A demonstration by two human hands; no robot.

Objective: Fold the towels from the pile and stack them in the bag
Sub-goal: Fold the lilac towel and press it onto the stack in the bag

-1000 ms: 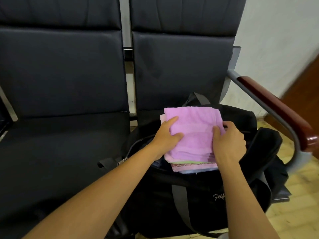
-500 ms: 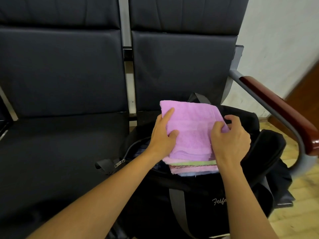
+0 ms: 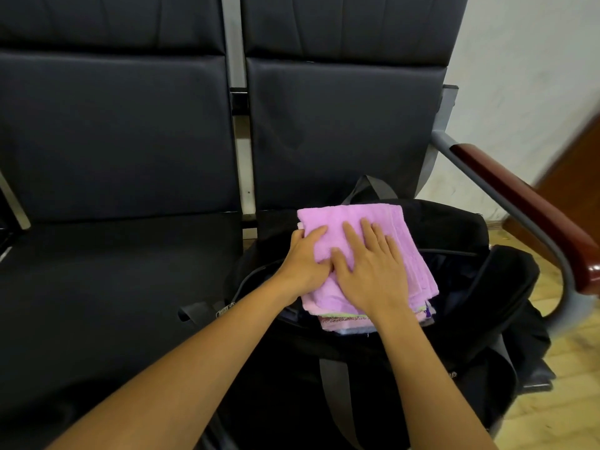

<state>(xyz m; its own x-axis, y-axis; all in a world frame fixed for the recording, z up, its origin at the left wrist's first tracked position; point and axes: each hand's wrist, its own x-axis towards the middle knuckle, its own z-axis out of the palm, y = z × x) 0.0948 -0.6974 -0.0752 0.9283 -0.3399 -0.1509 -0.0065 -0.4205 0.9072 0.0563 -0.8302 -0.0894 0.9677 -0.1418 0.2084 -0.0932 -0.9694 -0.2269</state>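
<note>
Insp. note. My right hand (image 3: 373, 274) lies flat on the folded pink towel (image 3: 360, 219), fingers straight and spread, pressing down, nothing clamped. My left hand (image 3: 303, 266) sits at the towel's left edge, thumb on top; fingers look tucked under that edge, so a light pinch, though I can't see them. Towel is top of the stack (image 3: 344, 323) in the open black bag (image 3: 506, 287) on the rt seat — directly under both palms. Long axis runs away from me, skewed slightly rt vs the layers below; near-rt corner overhangs. Judgement: next move is a small twist to square it — right hand nearer that corner.
</note>
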